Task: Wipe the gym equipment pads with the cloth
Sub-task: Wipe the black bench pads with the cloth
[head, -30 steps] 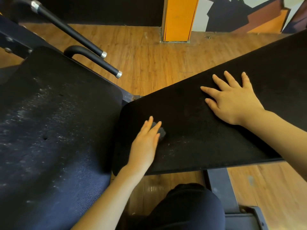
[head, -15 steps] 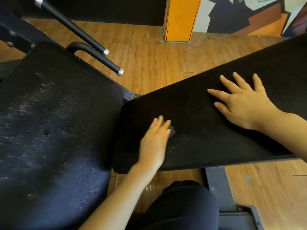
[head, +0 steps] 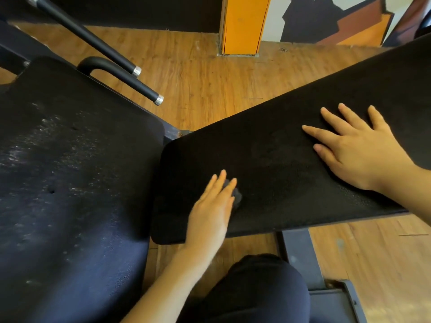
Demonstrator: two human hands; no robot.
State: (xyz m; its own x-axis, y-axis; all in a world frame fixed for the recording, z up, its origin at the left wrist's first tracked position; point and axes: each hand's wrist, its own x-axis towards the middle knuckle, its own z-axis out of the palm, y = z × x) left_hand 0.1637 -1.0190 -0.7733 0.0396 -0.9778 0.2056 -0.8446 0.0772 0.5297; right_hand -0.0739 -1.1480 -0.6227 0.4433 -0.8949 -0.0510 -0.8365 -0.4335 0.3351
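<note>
Progress: partway, by my judgement. My left hand point(head: 210, 213) lies on the near left end of the long pad point(head: 291, 164), flat, its fingers point(head: 219, 183) straight and pressed together over the cloth point(head: 236, 197). My right hand point(head: 359, 150) rests flat further along the same pad, fingers spread, holding nothing.

Done: the middle of the long pad looks even and dark, with no clear marks I can make out.

Left: the seat pad point(head: 70, 183) to my left carries pale speckles and smears across most of its top; it looks not yet wiped. Faint specks also show on the long pad's near edge by my right wrist.

Cloth: small, dark, bunched; only a corner shows beside my left fingertips, the remainder hidden under my palm. Weave and dampness: cannot tell.
</note>
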